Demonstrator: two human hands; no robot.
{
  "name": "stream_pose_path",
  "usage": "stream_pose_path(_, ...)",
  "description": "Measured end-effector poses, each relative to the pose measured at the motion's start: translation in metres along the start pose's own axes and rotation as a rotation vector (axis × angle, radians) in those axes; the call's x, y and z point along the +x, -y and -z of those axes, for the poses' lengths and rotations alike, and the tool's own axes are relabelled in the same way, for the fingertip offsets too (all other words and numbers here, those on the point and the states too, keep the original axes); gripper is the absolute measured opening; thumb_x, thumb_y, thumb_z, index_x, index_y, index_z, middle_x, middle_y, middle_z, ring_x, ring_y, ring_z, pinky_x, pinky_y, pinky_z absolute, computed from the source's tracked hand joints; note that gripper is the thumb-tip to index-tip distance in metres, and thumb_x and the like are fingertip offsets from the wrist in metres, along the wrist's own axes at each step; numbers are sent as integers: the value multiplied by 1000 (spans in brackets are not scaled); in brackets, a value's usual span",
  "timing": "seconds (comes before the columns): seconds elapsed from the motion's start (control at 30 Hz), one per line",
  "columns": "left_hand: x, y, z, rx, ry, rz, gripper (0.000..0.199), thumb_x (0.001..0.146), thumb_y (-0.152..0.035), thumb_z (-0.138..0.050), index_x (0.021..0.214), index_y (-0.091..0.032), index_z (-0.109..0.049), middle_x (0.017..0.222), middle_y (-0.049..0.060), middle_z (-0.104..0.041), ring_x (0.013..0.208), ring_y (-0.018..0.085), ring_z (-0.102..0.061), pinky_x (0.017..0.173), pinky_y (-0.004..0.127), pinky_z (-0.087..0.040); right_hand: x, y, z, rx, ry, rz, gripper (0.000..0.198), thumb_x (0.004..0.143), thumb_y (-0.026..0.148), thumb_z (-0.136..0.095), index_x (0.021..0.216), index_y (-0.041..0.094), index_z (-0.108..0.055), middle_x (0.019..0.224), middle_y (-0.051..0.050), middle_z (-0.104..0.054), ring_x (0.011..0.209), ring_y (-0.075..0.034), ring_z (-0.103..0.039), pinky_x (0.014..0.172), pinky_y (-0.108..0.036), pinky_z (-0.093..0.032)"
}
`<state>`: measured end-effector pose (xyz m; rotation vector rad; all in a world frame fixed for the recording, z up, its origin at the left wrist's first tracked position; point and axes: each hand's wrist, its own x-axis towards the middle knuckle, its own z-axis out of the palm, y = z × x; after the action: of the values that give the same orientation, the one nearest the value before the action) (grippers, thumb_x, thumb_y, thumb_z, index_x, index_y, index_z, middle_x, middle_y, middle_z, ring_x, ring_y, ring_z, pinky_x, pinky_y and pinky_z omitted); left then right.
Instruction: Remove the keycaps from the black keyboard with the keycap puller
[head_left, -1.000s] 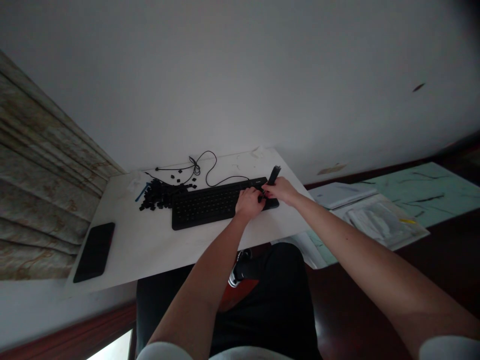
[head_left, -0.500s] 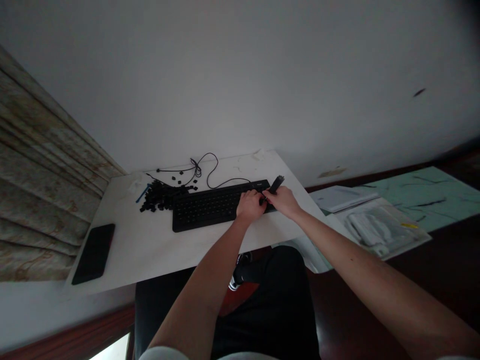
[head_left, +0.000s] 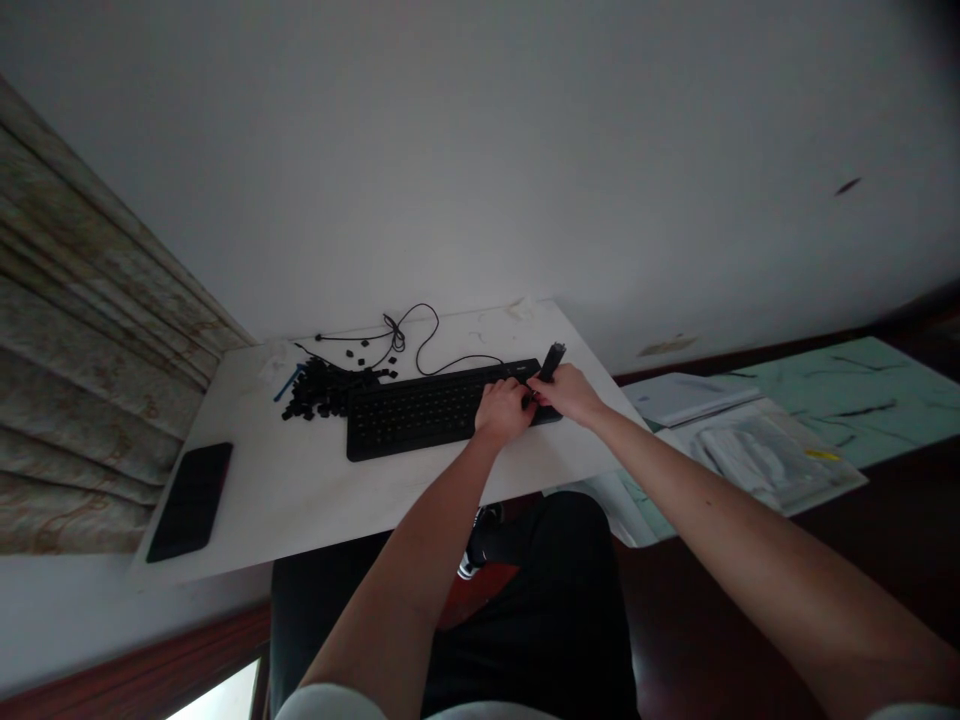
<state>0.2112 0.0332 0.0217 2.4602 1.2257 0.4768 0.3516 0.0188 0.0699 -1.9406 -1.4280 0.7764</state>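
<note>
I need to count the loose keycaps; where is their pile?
In the head view, the black keycap pile lies left of centre on the white table, between the blue stick and the keyboard.

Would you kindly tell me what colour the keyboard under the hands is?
The keyboard is black, shown in the head view.

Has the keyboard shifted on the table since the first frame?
No, not visibly: the black keyboard keeps its place against the edges of the white table; both drift slightly rightward together in the picture.
</note>
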Motion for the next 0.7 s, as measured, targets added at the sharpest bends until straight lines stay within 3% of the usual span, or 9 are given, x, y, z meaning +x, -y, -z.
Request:
stream_pose_path(0.3, 0, 2, -2, 18, 10, -36, 35, 98, -42, -52, 125, -21, -61, 113, 9, -64, 111, 27, -57, 97, 43, -42, -3, 9, 0, -308, 4, 107, 21, 84, 24, -66, 65, 17, -71, 66, -8, -71, 68, -21, -70, 58, -24, -47)
stream_pose_path(0.43, -1, 2, -2, 33, 15, -37, 36, 99, -42, -51, 125, -20, -61, 113, 9, -64, 113, 27, -57, 98, 42, -41, -6, 14, 0, -353, 9, 121, 24, 85, 24, -65, 63, 16, -70, 65, -9, -71, 69, -22, -71, 60, -25, -48)
stream_pose_path(0.57, 0, 2, -3, 13, 26, -24, 27, 98, -40, -54, 111, -20, -67, 118, 8, -65, 114, 26, -57, 100, 42, -40, 8, 40, 24, -263, -30, 159, 23, 87, 26, -66, 69, 14, -71, 65, -9, -71, 72, -23, -72, 64, -25, -52)
stream_pose_path(0.7, 1, 5, -2, -73, -10, -6, 23, 97, -37, -57, 106, -20, -69, 116, 7, -68, 111, 24, -60, 101, 40, -42, 29, 65, 54, -104, -31, 131, 19, 78, 26, -78, 70, 12, -69, 62, -9, -69, 70, -23, -73, 65, -25, -57)
